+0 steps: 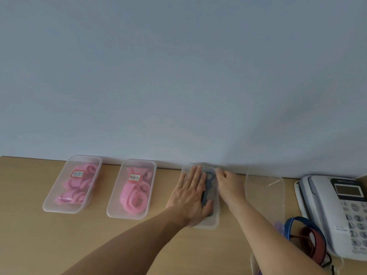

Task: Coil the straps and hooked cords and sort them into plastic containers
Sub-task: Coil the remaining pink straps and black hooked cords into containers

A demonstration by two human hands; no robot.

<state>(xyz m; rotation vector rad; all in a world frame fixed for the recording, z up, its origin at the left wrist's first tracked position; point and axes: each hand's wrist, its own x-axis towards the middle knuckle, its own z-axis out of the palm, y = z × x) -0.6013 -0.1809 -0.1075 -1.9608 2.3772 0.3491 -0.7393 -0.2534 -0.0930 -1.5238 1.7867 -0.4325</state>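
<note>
A small white label (77, 173) with a red border sits on the lid of the left container (49, 205), at the lower left of the frame. It carries a few handwritten characters, too blurred to read. A second label (134, 177) of the same kind sits on the lid of the next container (113, 212), right of the first; its dark handwritten characters look Chinese, but I cannot read them for sure. On the telephone (317, 197) at the lower right, a line of small print (346, 181) stands above the display (348, 190), unreadable. The round keys (355, 225) carry digits, all blurred.
</note>
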